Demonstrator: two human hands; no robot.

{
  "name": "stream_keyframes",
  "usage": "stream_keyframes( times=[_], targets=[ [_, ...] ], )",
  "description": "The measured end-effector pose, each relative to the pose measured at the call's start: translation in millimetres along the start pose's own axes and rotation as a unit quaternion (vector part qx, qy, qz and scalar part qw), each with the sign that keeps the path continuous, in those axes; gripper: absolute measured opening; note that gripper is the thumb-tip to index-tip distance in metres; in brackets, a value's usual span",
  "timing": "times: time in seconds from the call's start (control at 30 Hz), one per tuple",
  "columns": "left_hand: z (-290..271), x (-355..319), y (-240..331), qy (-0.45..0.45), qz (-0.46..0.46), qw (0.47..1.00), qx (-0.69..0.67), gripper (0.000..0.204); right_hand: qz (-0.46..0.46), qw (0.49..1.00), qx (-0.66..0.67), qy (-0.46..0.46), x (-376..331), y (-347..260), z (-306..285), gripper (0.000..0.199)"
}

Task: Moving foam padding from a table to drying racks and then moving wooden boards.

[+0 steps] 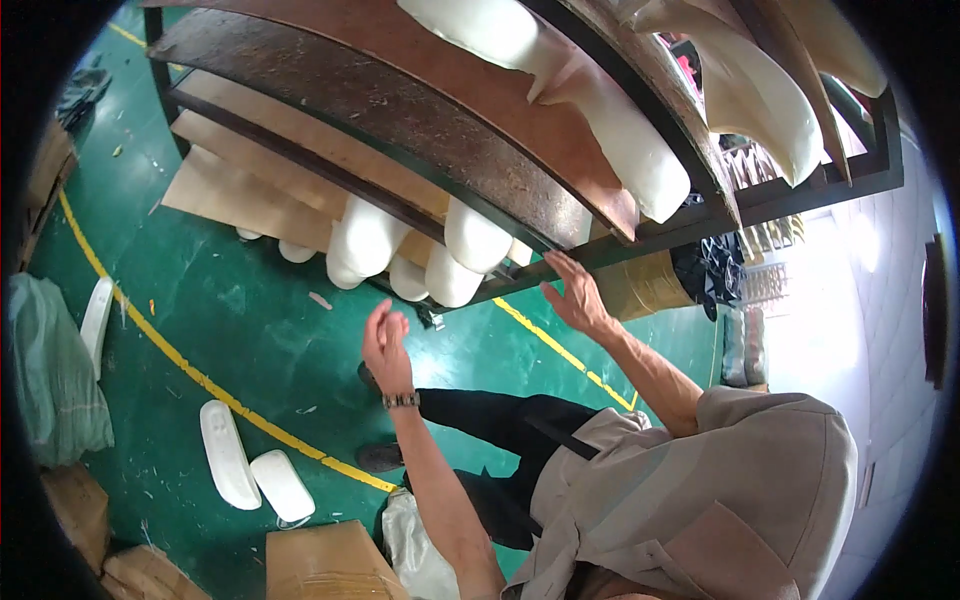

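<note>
My left hand is raised over the green floor, just below the rack's lower shelves. Its fingers are loosely bent, with nothing visible in them, and a dark band circles the wrist. My right hand is lifted close to the rack's frame, fingers and thumb apart and holding nothing; I cannot tell whether the fingertips touch the frame. Nearest my left hand, smooth white moulded pieces with rounded ends stick out from the lower shelves. Another long white moulded piece lies on a brown upper shelf board.
The dark metal rack spans the top. White sole-shaped pieces lie on the green floor beside a yellow line. Cardboard boxes and a pale green sack stand at left and below. A tan drum stands beyond my right hand.
</note>
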State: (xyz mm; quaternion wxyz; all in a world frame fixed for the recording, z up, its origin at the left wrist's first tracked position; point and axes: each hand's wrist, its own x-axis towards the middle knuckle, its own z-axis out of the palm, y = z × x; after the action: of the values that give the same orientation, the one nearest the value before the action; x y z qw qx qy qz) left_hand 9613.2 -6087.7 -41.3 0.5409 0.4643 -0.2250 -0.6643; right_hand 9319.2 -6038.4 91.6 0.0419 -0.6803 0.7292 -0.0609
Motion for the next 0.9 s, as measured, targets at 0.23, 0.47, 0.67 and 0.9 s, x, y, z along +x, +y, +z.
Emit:
stream_keyframes(
  times=[0.23,0.47,0.67,0.9],
  targets=[
    [33.7,42.1,20.6,-0.004,-0.007,0.999,-0.049,0.026,0.029,0.998,0.046,-0.027,11.8,-28.2,-7.8,0.052],
    [44.9,157.4,57.0,0.007,0.007,0.995,-0.098,0.02,0.043,0.998,-0.038,0.028,83.4,-13.8,-13.5,0.055],
    [34.1,315.2,126.4,0.11,0.107,0.987,0.047,0.044,-0.028,0.996,-0.059,-0.06,93.5,-10.6,-10.5,0.061],
    [67.1,360.6,181.4,0.035,0.132,0.988,0.076,0.045,-0.019,0.972,-0.228,-0.045,90.2,-8.4,-12.9,0.053]
  ],
)
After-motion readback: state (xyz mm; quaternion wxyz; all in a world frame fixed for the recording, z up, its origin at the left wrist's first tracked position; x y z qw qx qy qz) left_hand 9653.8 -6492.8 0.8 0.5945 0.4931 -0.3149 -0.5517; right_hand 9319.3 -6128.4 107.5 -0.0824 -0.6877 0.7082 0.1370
